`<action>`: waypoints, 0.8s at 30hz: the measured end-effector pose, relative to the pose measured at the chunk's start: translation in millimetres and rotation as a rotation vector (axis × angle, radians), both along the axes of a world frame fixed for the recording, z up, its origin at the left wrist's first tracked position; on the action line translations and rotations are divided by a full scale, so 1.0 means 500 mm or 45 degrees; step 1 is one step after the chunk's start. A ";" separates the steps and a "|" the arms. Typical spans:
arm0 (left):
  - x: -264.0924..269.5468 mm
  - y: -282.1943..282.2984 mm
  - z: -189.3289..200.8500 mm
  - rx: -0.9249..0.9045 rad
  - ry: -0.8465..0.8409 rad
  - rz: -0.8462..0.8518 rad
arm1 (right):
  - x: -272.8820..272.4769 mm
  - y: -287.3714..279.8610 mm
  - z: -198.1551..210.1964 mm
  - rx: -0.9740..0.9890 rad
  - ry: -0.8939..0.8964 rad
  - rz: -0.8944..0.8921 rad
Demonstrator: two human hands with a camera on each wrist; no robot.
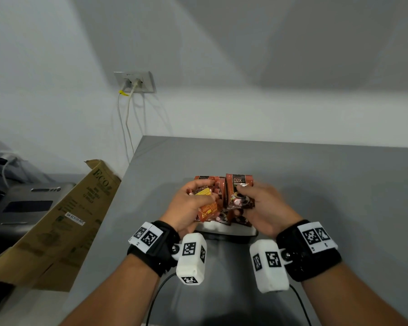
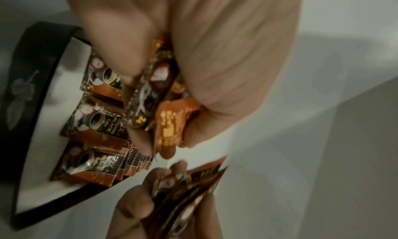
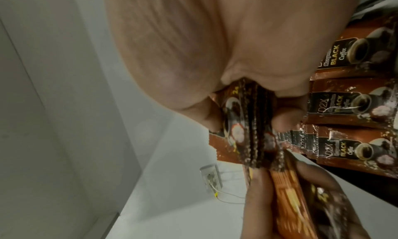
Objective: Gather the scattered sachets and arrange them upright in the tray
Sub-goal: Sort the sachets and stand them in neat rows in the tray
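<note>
A black tray [image 1: 229,232] with a white inside sits on the grey table, close in front of me. Rows of brown-and-black coffee sachets [image 2: 101,123] stand in it, leaning. My left hand [image 1: 193,203] grips a small bunch of sachets [image 1: 206,209] with orange backs, above the tray's left part. My right hand [image 1: 257,205] holds another stack of sachets [image 1: 239,191] upright over the tray's right part, thumb across the front one. In the right wrist view the stack [image 3: 247,133] is pinched edge-on, with the tray's sachets [image 3: 353,105] beside it.
A folded cardboard box [image 1: 64,222] leans off the table's left edge, beside a grey appliance [image 1: 28,205]. A wall socket [image 1: 134,82] with cables is behind. Bare grey table [image 1: 327,184] stretches to the right and behind the tray.
</note>
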State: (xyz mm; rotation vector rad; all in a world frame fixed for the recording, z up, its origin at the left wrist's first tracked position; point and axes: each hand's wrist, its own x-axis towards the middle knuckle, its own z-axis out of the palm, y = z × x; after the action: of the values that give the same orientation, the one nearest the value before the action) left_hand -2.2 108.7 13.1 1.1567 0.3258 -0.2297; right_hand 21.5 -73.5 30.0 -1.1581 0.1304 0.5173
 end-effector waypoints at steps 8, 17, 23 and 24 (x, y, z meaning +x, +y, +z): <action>0.009 -0.009 -0.013 0.138 -0.053 0.103 | -0.003 0.022 -0.023 -0.138 -0.016 0.076; 0.025 -0.021 -0.020 0.188 -0.108 0.161 | -0.011 0.037 -0.028 -0.099 -0.059 0.137; 0.017 -0.025 -0.011 0.008 -0.106 0.062 | -0.012 0.041 -0.028 -0.121 -0.086 0.175; 0.017 -0.024 -0.011 -0.019 -0.117 0.060 | -0.012 0.041 -0.028 -0.096 -0.066 0.184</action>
State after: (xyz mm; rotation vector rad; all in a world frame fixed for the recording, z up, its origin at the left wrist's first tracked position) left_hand 6.3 96.5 7.7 1.1400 0.2696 -0.1367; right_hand 15.7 -53.0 16.0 -1.2593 0.0218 0.6135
